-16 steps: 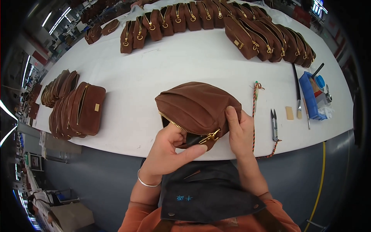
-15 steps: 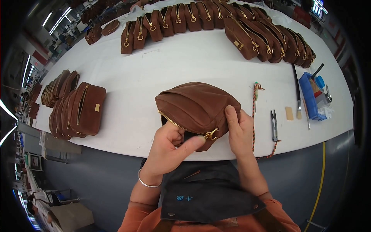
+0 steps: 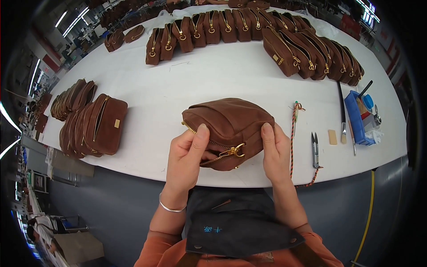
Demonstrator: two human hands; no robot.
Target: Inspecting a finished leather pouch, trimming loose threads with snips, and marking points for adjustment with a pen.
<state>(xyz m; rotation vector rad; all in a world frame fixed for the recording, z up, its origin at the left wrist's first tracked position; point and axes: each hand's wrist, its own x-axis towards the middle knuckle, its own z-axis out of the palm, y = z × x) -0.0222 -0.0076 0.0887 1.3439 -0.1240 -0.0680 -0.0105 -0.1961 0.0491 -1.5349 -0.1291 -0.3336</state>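
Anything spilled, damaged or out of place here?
Only a small oddity: thin dark strands, probably loose thread, lie stray on the white tabletop near the far pouch row. The held brown pouch shows no obvious damage.

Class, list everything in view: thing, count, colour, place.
Held zip pouch: 1, brown, centre
Far-side zip pouches: many, brown, across far edge
Left-side zip pouches: many, brown, left end
Tray: 1, blue, right side
Brush: 1, black-handled, left of tray
Thin rod: 1, brownish, between brush and tray
Block: 1, tan, left of brush
Snips: 1, silver and dark, left of block
Striped cord: count unclear, orange-black, by snips
Pen-like tool: 1, green-topped, by cord
Table: 1, white, centre
Floor: 1, grey, foreground
Co-worker: at least 1, pale clothing, lower left
Apron: 1, dark grey, bottom centre
Bangle: 1, silver, left wrist
Sleeves: 2, orange, bottom
Left hand: 1, bare, on pouch's left
Right hand: 1, bare, on pouch's right
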